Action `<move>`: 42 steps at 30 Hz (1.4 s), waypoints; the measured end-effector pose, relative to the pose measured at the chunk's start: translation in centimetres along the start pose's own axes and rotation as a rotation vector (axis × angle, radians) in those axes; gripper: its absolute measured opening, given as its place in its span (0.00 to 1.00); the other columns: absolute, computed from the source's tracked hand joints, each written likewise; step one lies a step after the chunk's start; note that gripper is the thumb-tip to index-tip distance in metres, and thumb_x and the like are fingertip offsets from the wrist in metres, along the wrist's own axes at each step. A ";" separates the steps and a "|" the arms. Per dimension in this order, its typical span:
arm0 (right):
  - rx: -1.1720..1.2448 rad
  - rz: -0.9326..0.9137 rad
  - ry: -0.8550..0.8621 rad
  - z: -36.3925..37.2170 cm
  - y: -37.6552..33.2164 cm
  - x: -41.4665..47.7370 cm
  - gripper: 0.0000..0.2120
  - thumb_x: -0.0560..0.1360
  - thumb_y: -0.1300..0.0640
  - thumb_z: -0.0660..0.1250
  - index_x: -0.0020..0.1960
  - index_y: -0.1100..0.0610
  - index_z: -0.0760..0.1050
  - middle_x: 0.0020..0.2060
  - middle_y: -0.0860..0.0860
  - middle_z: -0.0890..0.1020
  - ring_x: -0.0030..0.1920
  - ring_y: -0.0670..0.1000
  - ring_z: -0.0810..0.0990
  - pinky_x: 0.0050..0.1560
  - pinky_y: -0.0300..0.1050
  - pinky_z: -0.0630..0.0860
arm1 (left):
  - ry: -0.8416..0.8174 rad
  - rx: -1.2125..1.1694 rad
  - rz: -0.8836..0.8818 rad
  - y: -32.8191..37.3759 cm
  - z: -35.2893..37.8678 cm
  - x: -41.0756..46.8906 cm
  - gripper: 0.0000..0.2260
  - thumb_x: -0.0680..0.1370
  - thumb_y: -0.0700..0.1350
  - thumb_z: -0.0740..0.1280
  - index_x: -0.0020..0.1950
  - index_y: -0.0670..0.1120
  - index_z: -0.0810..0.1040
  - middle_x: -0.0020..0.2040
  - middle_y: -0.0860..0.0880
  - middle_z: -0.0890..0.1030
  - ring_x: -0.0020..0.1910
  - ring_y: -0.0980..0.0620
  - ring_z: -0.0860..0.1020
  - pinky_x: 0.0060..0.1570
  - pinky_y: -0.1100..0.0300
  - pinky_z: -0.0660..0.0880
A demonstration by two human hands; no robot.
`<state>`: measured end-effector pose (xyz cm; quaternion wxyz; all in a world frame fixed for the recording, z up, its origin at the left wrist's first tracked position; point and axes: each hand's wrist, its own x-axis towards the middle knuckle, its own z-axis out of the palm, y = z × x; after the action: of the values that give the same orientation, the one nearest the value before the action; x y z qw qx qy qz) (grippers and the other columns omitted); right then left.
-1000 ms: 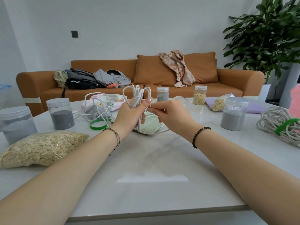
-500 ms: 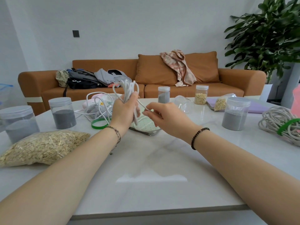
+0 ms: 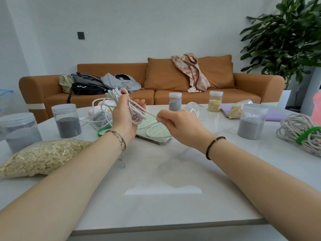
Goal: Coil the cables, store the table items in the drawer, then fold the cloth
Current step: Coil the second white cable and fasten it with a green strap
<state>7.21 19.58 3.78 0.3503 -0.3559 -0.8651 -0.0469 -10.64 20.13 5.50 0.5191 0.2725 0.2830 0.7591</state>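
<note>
Coiling looks to be the step in hand: the white cable (image 3: 137,117) is looped several times round the left hand (image 3: 124,115), held up above the worktop (image 3: 161,171), while its free tail curves down across a dotted pale-green case (image 3: 156,132). That tail has yet to be wound in. At the right edge a thicker cable bundle (image 3: 293,126) already lies wrapped with a green tie, so one coil seems finished. More loose white cord (image 3: 94,108) sits behind the left hand, beside a green strap (image 3: 103,131).

By this reckoning the task is early. The grey-powder jars (image 3: 68,124), the bag of oats (image 3: 41,157) and the other items all remain out, no drawer is in view, and a patterned cloth (image 3: 191,73) lies unfolded over the sofa (image 3: 43,87), though whether that is the cloth meant cannot be told.

The left hand's fingers are mostly straightened, with the thumb hooked over the top of the loops to trap them. The right hand (image 3: 180,125) is closed, pinching the running strand between thumb and forefinger and holding it taut just beside the coil.
</note>
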 end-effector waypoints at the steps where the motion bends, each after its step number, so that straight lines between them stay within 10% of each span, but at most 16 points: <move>1: -0.011 -0.004 -0.008 0.0 0.0 0.0 0.11 0.84 0.50 0.57 0.50 0.52 0.75 0.32 0.50 0.78 0.35 0.54 0.75 0.36 0.56 0.76 | 0.013 0.021 0.008 0.1 0.0 0.1 0.08 0.81 0.45 0.66 0.46 0.41 0.74 0.42 0.46 0.81 0.38 0.54 0.82 0.42 0.59 0.82; 12: -0.162 -0.078 -0.060 0.5 0.5 -0.1 0.14 0.85 0.50 0.56 0.52 0.55 0.77 0.36 0.53 0.82 0.37 0.57 0.79 0.36 0.53 0.76 | -0.074 0.346 0.041 -0.7 -0.4 0.4 0.06 0.78 0.39 0.68 0.51 0.43 0.72 0.31 0.49 0.71 0.27 0.52 0.75 0.28 0.63 0.70; 17: -0.112 -0.061 -0.028 0.5 0.0 -0.1 0.14 0.85 0.48 0.55 0.53 0.54 0.75 0.34 0.53 0.80 0.35 0.56 0.77 0.35 0.53 0.76 | -0.056 0.173 0.006 -0.4 0.2 -0.1 0.14 0.80 0.54 0.68 0.40 0.47 0.73 0.27 0.52 0.70 0.27 0.56 0.73 0.37 0.61 0.77; 25: -0.014 0.000 -0.051 0.4 0.4 -0.1 0.15 0.85 0.47 0.54 0.46 0.55 0.71 0.31 0.52 0.77 0.33 0.55 0.75 0.36 0.57 0.75 | -0.086 -0.036 0.009 0.2 0.3 -0.5 0.19 0.82 0.58 0.63 0.62 0.44 0.81 0.34 0.49 0.76 0.35 0.53 0.78 0.39 0.58 0.80; 33: 0.156 0.138 -0.157 0.1 1.1 0.1 0.15 0.84 0.45 0.55 0.48 0.49 0.77 0.32 0.55 0.79 0.36 0.53 0.76 0.42 0.51 0.76 | -0.220 -0.329 -0.040 2.0 -0.6 -0.3 0.18 0.82 0.57 0.62 0.60 0.44 0.79 0.33 0.50 0.73 0.28 0.57 0.71 0.30 0.68 0.71; 42: 0.395 0.374 -0.051 0.5 3.3 0.3 0.09 0.79 0.50 0.69 0.44 0.53 0.84 0.27 0.46 0.78 0.25 0.41 0.69 0.30 0.32 0.64 | -0.473 0.110 -0.378 0.7 0.0 -1.6 0.18 0.80 0.56 0.64 0.61 0.43 0.80 0.34 0.49 0.72 0.27 0.58 0.70 0.26 0.69 0.70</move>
<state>8.92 22.35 3.04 0.3937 -0.4354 -0.7851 0.1974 -10.57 18.36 5.87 0.6871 0.4118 0.2407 0.5480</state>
